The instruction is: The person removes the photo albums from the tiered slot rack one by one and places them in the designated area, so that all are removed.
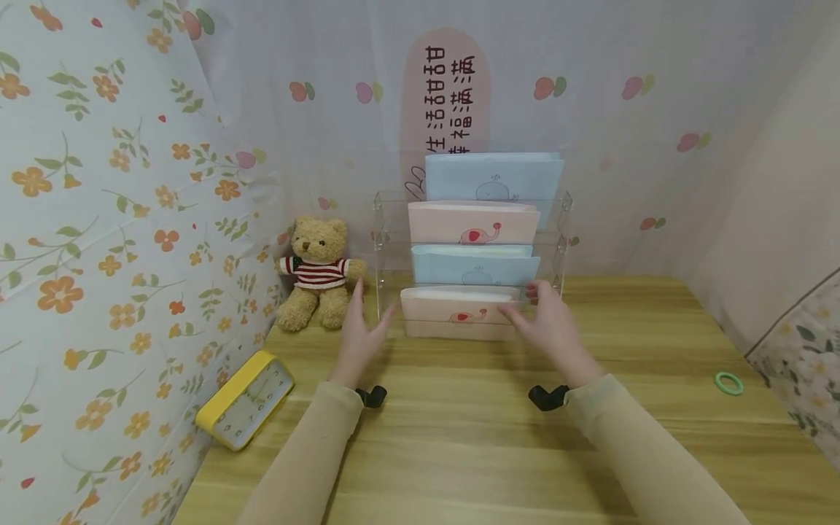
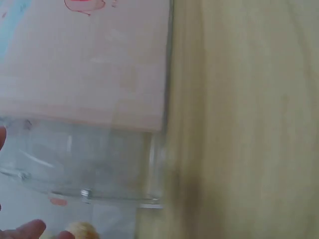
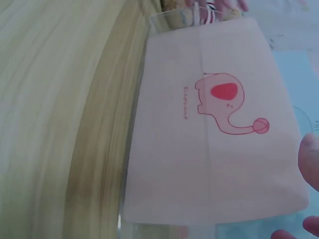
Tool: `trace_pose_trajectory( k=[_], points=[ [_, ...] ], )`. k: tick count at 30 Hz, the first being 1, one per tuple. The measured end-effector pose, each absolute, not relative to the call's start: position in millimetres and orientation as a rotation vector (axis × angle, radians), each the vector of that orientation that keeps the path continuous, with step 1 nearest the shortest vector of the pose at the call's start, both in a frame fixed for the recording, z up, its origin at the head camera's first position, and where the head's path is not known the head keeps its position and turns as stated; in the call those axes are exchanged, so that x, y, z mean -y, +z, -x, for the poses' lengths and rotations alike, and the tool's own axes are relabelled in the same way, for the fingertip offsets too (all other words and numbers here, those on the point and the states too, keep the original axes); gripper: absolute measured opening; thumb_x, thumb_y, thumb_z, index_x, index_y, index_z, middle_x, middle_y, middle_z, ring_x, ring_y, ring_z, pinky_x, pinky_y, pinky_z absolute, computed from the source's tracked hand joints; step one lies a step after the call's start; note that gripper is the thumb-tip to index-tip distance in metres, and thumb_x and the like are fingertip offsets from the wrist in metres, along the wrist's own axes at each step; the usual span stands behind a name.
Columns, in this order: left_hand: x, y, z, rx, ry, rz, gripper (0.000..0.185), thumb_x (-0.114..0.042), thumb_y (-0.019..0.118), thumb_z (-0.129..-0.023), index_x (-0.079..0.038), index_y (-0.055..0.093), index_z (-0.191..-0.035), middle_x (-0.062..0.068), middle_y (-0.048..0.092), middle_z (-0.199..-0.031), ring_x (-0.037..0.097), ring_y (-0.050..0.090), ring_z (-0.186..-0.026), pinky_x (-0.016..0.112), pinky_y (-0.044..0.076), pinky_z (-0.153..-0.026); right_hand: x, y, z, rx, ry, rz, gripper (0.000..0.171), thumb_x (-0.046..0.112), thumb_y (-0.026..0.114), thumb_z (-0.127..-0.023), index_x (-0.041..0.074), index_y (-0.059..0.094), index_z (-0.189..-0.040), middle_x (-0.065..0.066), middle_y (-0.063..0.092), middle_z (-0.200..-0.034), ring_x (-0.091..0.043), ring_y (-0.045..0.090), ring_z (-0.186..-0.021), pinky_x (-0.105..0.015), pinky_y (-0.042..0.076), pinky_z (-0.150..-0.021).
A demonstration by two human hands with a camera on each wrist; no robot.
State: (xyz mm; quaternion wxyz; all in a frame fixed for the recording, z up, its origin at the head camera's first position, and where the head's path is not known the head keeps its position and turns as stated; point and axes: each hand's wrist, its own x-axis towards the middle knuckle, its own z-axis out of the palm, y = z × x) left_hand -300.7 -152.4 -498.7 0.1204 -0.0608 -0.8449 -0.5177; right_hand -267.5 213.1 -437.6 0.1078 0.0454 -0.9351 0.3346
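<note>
From my station, I saw the left hand [image 1: 361,339] spread—fingers extended—just beside the left end of the clear rack [image 2: 89,164]. The right hand [image 1: 551,328], thumb apart from loosely bent fingers, was at the right edge of the front pink folder [image 1: 459,313], which stood in the rack's foremost slot.
</note>
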Motion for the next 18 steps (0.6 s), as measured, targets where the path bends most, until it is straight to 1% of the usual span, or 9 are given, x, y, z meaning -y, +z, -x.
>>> trace_pose_trajectory(
  k=[4,7,9,10,13,15,18],
  points=[
    [155.5,-516.8,304.5,2.378,-1.725,0.17,0.087,-0.036,0.067,-0.112,-0.023,0.013,-0.179,0.02,0.03,-0.181,0.045,0.034,-0.166,0.061,0.034,-0.135,-208.6,-445.6,272.7,2.74,1.107,-0.112,0.082,0.052,0.074,-0.105,-0.002,0.041,-0.157,-0.03,0.062,-0.149,-0.05,0.061,-0.14,-0.066,0.053,-0.115],
    [156.4,-524.6,305.3,2.336,-1.776,0.17,0.078,-0.029,0.066,-0.113,-0.015,0.023,-0.177,0.024,0.04,-0.175,0.046,0.043,-0.161,0.059,0.037,-0.134,-202.4,-448.1,275.2,2.725,1.166,-0.128,0.08,0.051,0.074,-0.105,0.002,0.04,-0.158,-0.031,0.06,-0.15,-0.05,0.061,-0.14,-0.066,0.053,-0.116],
    [156.2,-529.1,307.3,2.342,-1.751,0.154,0.072,-0.026,0.065,-0.113,-0.013,0.031,-0.175,0.025,0.048,-0.17,0.045,0.05,-0.156,0.058,0.042,-0.131,-198.6,-448.8,277.3,2.706,1.203,-0.145,0.077,0.048,0.076,-0.105,0.004,0.042,-0.157,-0.031,0.059,-0.152,-0.05,0.059,-0.141,-0.065,0.052,-0.117],
    [155.8,-530.6,307.4,2.351,-1.733,0.143,0.07,-0.025,0.065,-0.113,-0.013,0.034,-0.174,0.025,0.051,-0.168,0.045,0.053,-0.153,0.058,0.045,-0.129,-196.9,-448.9,278.4,2.698,1.215,-0.151,0.074,0.047,0.077,-0.105,0.006,0.044,-0.156,-0.03,0.059,-0.152,-0.05,0.059,-0.141,-0.065,0.052,-0.118],
    [154.1,-535.8,310.2,2.377,-1.704,0.141,0.063,-0.025,0.063,-0.114,-0.01,0.039,-0.171,0.025,0.056,-0.164,0.044,0.059,-0.149,0.058,0.049,-0.125,-192.0,-448.8,281.6,2.677,1.227,-0.196,0.062,0.04,0.079,-0.104,0.008,0.053,-0.151,-0.027,0.061,-0.156,-0.048,0.057,-0.144,-0.065,0.048,-0.122],
    [152.8,-538.2,310.9,2.373,-1.734,0.139,0.06,-0.024,0.061,-0.115,-0.008,0.042,-0.17,0.025,0.058,-0.162,0.044,0.06,-0.148,0.059,0.05,-0.124,-189.4,-449.4,283.8,2.671,1.212,-0.228,0.054,0.036,0.081,-0.103,0.01,0.061,-0.146,-0.022,0.063,-0.156,-0.046,0.057,-0.147,-0.065,0.046,-0.124],
    [150.9,-540.8,312.1,2.34,-1.804,0.114,0.055,-0.024,0.059,-0.116,-0.005,0.048,-0.166,0.025,0.059,-0.161,0.044,0.059,-0.149,0.059,0.049,-0.125,-187.3,-451.1,286.9,2.641,1.18,-0.284,0.044,0.029,0.082,-0.102,0.009,0.07,-0.139,-0.021,0.067,-0.152,-0.044,0.059,-0.147,-0.064,0.045,-0.125]
  ],
)
